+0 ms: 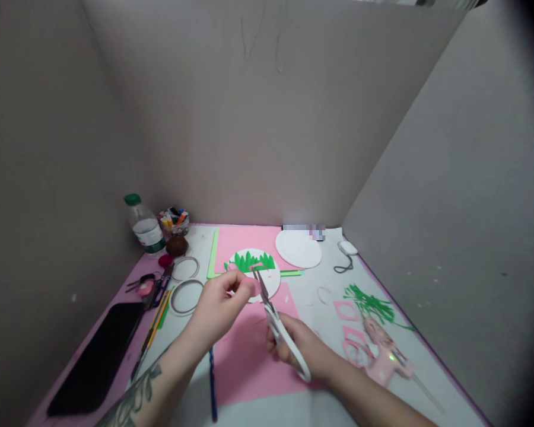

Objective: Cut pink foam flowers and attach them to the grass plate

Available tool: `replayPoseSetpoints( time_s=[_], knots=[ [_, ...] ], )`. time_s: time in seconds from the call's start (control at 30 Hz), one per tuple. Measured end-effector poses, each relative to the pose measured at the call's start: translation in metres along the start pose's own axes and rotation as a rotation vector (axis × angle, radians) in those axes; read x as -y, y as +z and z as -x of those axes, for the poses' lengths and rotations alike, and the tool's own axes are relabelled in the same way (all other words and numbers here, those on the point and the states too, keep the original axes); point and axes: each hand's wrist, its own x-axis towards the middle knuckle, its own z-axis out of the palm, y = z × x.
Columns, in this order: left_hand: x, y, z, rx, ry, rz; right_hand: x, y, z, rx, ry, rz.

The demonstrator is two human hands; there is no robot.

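My left hand [226, 299] pinches a small piece of pink paper [258, 287] between thumb and fingers. White-handled scissors [278, 326] are in my right hand [296, 344], their blades slightly apart and pointing up beside the pink piece. Whether the blades touch the paper I cannot tell. Just behind both hands lies a white disc [271, 284] with a green paper grass strip [251, 261] across its upper part. Below the hands a pink paper sheet [253, 379] is spread on the table.
Tape rolls [187, 296], pencils [153, 326], a black phone-like slab [100, 356] and a bottle [146, 228] stand or lie left. Rightward are a pink glue gun [385, 362], green paper strips [374, 305] and pink offcuts [346, 311]. A white plate [298, 249] lies behind, before grey walls.
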Motion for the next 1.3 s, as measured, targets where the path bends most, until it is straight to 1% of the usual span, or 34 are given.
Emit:
replayPoseSetpoints(
  time_s=[0.1,0.2,0.33,0.47,0.77,1.13,1.3],
  knots=[
    [0.003,0.002,0.000,0.000,0.003,0.022,0.004,0.000,0.000,-0.007,-0.012,0.003],
    [0.007,0.005,-0.001,0.028,0.022,0.042,0.007,0.000,0.001,-0.024,-0.031,0.039],
    [0.011,0.008,-0.002,0.053,0.006,0.049,0.006,0.000,0.001,-0.016,-0.042,0.044],
    [0.009,0.008,-0.001,0.042,-0.019,0.027,0.003,-0.001,0.001,0.007,-0.056,0.053],
    [0.009,0.007,0.000,0.073,-0.001,-0.016,0.001,-0.003,0.001,0.019,-0.069,0.084],
    [0.011,0.005,-0.002,0.071,0.001,-0.030,-0.001,-0.003,0.001,0.016,-0.063,0.056],
    [0.011,0.006,-0.001,0.083,0.006,-0.033,0.003,-0.001,0.001,0.006,-0.064,0.080]
  ],
)
